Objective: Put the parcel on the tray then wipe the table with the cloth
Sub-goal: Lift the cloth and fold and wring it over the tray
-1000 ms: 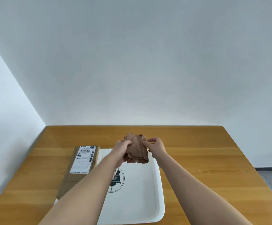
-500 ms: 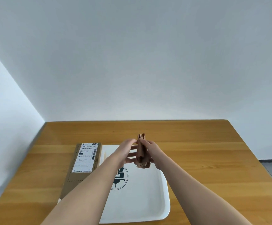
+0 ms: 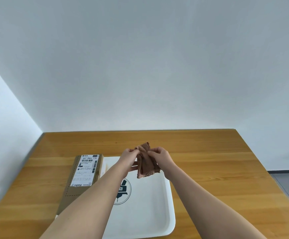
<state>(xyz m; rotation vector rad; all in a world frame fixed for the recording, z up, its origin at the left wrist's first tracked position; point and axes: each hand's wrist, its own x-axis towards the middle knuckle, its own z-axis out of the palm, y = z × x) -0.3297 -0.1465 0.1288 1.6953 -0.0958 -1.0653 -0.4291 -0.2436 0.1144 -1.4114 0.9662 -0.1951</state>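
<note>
Brown cloth (image 3: 146, 163) pinched between both hands (image 3: 145, 156)

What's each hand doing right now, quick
Left hand: closed, pinching the upper edge of the brown cloth.
Right hand: closed, pinching the same cloth, held up over the tray.

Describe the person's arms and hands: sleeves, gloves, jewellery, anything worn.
Both forearms are bare all the way to the bottom edge of the picture, with no sleeves showing. The left hand and the right hand wear no gloves. No watch, bracelet or ring is visible. The nails are too small to judge.
</note>
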